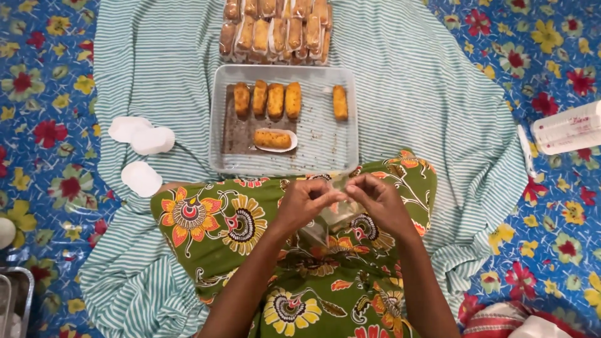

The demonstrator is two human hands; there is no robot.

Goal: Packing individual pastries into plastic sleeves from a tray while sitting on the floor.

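Both hands meet over the lap: the left hand (305, 201) and right hand (377, 201) each pinch the mouth of a small clear plastic bag (325, 216), fingertips pressed together on its edge, the bag hanging between them against the green flowered dress (238, 225). Judged step: opening a bag for wrapping; the next move likely calls for parting its thin film cleanly. At 12 o'clock, just beyond the knees, a clear tray (347, 119) holds six fried rolls (275, 100), one lying on a white paper liner. Wrapped rolls (275, 31) are stacked past the tray's far edge. Spare white liners (141, 141) lie at 10 o'clock on the striped cloth (407, 81), well apart, leaving open room beside the tray.
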